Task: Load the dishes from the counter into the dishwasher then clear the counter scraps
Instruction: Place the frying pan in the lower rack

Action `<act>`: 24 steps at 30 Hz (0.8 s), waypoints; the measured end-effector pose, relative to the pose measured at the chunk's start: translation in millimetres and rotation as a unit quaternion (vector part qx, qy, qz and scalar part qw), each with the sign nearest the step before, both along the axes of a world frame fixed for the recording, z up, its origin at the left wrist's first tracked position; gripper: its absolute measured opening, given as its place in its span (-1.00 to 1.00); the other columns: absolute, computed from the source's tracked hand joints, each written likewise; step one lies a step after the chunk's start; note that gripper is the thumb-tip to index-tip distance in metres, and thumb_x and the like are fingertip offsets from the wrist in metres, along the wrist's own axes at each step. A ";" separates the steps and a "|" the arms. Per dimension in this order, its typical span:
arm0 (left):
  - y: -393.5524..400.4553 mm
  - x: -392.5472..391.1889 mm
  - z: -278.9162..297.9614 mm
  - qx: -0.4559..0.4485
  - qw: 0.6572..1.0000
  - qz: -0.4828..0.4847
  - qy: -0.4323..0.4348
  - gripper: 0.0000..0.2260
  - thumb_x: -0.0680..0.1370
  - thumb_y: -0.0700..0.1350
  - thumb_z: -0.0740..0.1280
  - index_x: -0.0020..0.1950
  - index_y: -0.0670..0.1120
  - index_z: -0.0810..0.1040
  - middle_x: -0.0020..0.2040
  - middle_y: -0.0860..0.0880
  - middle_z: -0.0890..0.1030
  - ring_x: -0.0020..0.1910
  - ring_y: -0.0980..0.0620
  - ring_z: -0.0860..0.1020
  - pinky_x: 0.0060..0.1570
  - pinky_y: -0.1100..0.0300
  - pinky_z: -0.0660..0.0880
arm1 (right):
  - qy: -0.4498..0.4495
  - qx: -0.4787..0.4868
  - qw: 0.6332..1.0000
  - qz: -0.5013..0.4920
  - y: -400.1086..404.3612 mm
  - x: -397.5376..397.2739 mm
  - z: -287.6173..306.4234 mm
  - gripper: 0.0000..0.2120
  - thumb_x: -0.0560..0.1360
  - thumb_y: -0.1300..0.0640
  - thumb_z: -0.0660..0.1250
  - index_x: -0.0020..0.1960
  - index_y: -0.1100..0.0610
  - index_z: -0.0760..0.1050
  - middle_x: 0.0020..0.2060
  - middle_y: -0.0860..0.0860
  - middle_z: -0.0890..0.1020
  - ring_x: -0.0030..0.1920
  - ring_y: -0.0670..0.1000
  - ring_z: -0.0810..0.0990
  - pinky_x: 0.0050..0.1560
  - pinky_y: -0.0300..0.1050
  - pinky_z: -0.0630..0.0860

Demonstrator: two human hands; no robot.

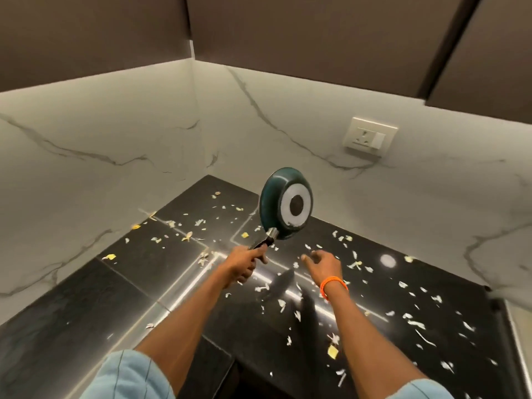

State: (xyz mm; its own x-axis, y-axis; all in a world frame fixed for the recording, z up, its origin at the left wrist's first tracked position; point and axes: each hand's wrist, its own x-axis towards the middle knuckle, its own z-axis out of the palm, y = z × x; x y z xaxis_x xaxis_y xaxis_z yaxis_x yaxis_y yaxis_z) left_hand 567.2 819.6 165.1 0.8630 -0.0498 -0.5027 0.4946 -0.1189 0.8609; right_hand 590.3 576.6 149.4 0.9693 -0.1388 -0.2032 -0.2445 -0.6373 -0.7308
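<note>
Black polished stone forms the surface [86, 298], strewn from left to right with pale and yellow scraps [198, 223]. The left hand [244, 262] grips the dark handle of a teal frying pan [285, 208], fingers curled round it. The pan is held up clear of the surface, tilted so its ringed underside faces the camera, and it stands at one o'clock from that hand. At three o'clock from the left hand, apart from the pan, the right hand [324, 262] hovers with relaxed fingers, holding nothing, an orange band [334, 286] on its wrist. A wall socket [370, 136] sits at two o'clock from the pan.
</note>
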 end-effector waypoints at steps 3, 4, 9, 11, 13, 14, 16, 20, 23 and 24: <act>-38.4 -3.9 8.4 0.002 0.995 -0.098 0.003 -0.61 0.61 0.16 0.34 0.02 -0.19 0.65 -0.46 0.06 0.25 -0.52 0.12 0.17 -0.54 0.25 0.07 | -0.050 0.042 0.993 -0.100 -34.5 -20.4 12.3 -0.65 0.60 -0.15 0.24 -0.01 0.12 0.61 -0.11 0.09 0.67 -0.02 0.16 0.62 0.00 -0.03 0.52; -52.0 -6.3 8.6 -0.003 0.992 -0.128 0.005 -0.61 0.61 0.16 0.35 0.03 -0.18 0.65 -0.45 0.06 0.25 -0.52 0.12 0.17 -0.54 0.25 0.07 | -0.063 0.051 0.989 -0.123 -48.0 -28.4 16.3 -0.63 0.63 -0.14 0.19 -0.03 0.13 0.58 -0.11 0.12 0.67 -0.01 0.19 0.62 0.01 0.00 0.51; -127.6 -34.6 2.1 -0.037 0.968 -0.248 0.020 -0.59 0.60 0.20 0.33 0.05 -0.16 0.66 -0.41 0.04 0.17 -0.51 0.13 0.13 -0.54 0.25 0.02 | -0.098 0.106 0.963 -0.228 -120.0 -91.1 41.3 -0.52 0.65 -0.21 0.04 0.25 0.12 0.52 0.09 0.14 0.62 0.11 0.19 0.57 0.10 0.00 0.44; -161.3 -55.8 0.0 -0.040 0.955 -0.292 0.033 -0.58 0.60 0.20 0.33 0.08 -0.17 0.65 -0.40 0.03 0.15 -0.52 0.12 0.12 -0.56 0.28 0.04 | -0.123 0.133 0.948 -0.263 -150.7 -126.4 48.6 -0.49 0.63 -0.27 0.06 0.23 0.11 0.50 0.04 0.10 0.60 0.06 0.14 0.55 0.08 -0.02 0.44; -190.6 -78.5 -3.4 -0.046 0.943 -0.327 0.049 -0.54 0.58 0.24 0.33 0.09 -0.16 0.64 -0.38 0.02 0.13 -0.51 0.12 0.11 -0.58 0.29 0.06 | -0.143 0.158 0.934 -0.287 -177.1 -162.3 56.0 -0.47 0.60 -0.32 0.07 0.21 0.09 0.47 0.00 0.03 0.56 0.03 0.08 0.53 0.05 -0.06 0.40; -206.0 -92.3 -4.8 -0.049 0.935 -0.347 0.054 -0.53 0.56 0.27 0.33 0.09 -0.15 0.63 -0.37 0.01 0.12 -0.51 0.12 0.10 -0.58 0.30 0.05 | -0.150 0.170 0.925 -0.304 -191.8 -183.3 58.5 -0.45 0.57 -0.35 0.07 0.23 0.08 0.46 0.02 0.00 0.56 0.06 0.06 0.53 0.07 -0.06 0.40; -233.5 -122.3 -6.4 -0.054 0.917 -0.391 0.063 -0.51 0.53 0.30 0.34 0.08 -0.13 0.60 -0.36 0.02 0.12 -0.51 0.13 0.09 -0.59 0.32 0.04 | -0.166 0.196 0.906 -0.338 -220.4 -226.2 62.9 -0.39 0.54 -0.40 0.09 0.30 0.06 0.45 0.09 0.00 0.57 0.16 0.07 0.54 0.13 -0.02 0.43; -284.6 -186.9 -13.6 -0.025 0.886 -0.456 0.073 -0.54 0.48 0.31 0.40 0.02 -0.09 0.63 -0.39 0.05 0.21 -0.50 0.13 0.12 -0.53 0.25 -0.01 | -0.169 0.193 0.871 -0.419 -279.9 -318.8 70.2 -0.19 0.51 -0.44 0.12 0.56 0.07 0.20 0.49 0.10 0.36 0.46 0.18 0.36 0.46 0.12 0.29; -320.5 -238.2 -17.6 0.042 0.854 -0.518 0.040 -0.49 0.44 0.41 0.39 -0.02 -0.04 0.68 -0.39 0.07 0.30 -0.49 0.13 0.20 -0.48 0.24 0.04 | -0.170 0.215 0.859 -0.432 -319.0 -401.0 74.9 -0.11 0.43 -0.50 0.18 0.59 -0.04 0.11 0.52 0.05 0.31 0.47 0.16 0.34 0.45 0.16 0.32; -333.3 -258.0 -18.3 0.047 0.840 -0.539 0.038 -0.47 0.44 0.41 0.39 0.00 -0.05 0.68 -0.39 0.07 0.30 -0.49 0.13 0.20 -0.50 0.26 0.08 | -0.159 0.213 0.862 -0.433 -331.4 -431.6 72.1 -0.09 0.37 -0.54 0.22 0.57 -0.09 0.15 0.50 0.04 0.34 0.44 0.16 0.38 0.41 0.20 0.38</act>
